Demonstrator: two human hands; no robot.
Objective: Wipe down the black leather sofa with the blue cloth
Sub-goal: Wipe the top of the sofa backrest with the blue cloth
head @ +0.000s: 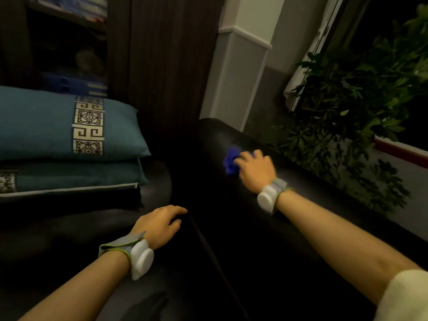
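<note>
One grip: right hand [254, 169] clutches blue cloth [230, 162], bunched past fingertips, on sofa [308, 195].

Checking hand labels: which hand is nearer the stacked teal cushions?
Left. The left hand rests on the sofa seat just right of the cushions; the right hand grips the blue cloth on the far armrest.

Two cushions [69, 126] lie stacked on the sofa [231, 262] seat at the left. The cloth [230, 162] lies on the sofa's armrest to the right, under the right hand [254, 169]. A plant [347, 107] stands beyond the armrest, further right.
</note>
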